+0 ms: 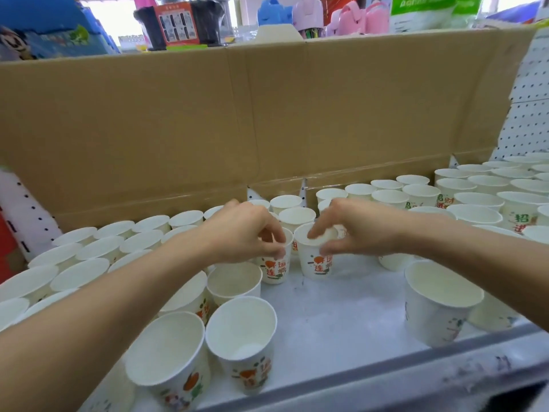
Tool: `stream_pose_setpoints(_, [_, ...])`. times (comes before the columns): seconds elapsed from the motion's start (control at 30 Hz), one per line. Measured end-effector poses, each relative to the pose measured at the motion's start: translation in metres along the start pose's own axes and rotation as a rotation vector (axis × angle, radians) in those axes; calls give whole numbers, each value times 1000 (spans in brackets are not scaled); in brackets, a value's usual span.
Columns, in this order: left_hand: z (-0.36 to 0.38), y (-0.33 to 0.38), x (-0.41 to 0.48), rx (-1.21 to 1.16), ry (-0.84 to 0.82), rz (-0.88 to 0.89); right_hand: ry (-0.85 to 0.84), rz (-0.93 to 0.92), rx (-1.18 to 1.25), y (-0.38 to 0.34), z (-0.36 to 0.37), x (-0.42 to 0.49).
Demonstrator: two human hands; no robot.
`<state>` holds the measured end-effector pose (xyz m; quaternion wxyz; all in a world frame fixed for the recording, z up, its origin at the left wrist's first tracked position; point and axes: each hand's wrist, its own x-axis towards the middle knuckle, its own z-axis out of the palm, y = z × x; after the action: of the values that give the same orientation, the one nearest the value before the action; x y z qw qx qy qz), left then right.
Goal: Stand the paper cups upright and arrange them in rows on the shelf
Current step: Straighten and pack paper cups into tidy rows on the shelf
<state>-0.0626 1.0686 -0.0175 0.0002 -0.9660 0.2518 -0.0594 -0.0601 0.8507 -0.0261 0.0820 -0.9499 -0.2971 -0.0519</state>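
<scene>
Centre of frame: left hand pinches the rim of an upright printed paper cup, with the thumb on the near edge and the fingers curled over the far edge. Grip is clamped on the rim.

Right hand pinches the rim of a second printed cup just to the right of the first. The forefinger reaches into the mouth and the thumb is on the outer wall, also clamped. The two cups stand side by side, close together; whether their walls touch I cannot tell. Both stand on the white shelf.

Left of frame: packed rows of upright cups, rims close together, partly under the left forearm.

Upper right: further rows of cups, running back to the edge of the frame.

Lower left-centre: a loose cluster of upright cups, orange-and-green print visible.

Lower right: one large-looking cup near the shelf's front edge.

Behind all the cups stands a brown cardboard wall. White pegboard is at the right edge. Above the cardboard are blurred pink and blue goods.
</scene>
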Motion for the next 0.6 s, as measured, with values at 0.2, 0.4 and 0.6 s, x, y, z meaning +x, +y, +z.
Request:
stream_pose_setpoints(0.2, [-14, 50, -31, -127, 236, 11, 195, 15, 147, 11, -31, -57])
stream_pose_setpoints(0.4, [17, 145, -54, -561, 318, 41, 416, 109, 295, 46, -35, -143])
stream_pose_setpoints(0.6, [50, 194, -29, -719, 302, -106, 378, 195, 195, 62, -10, -191])
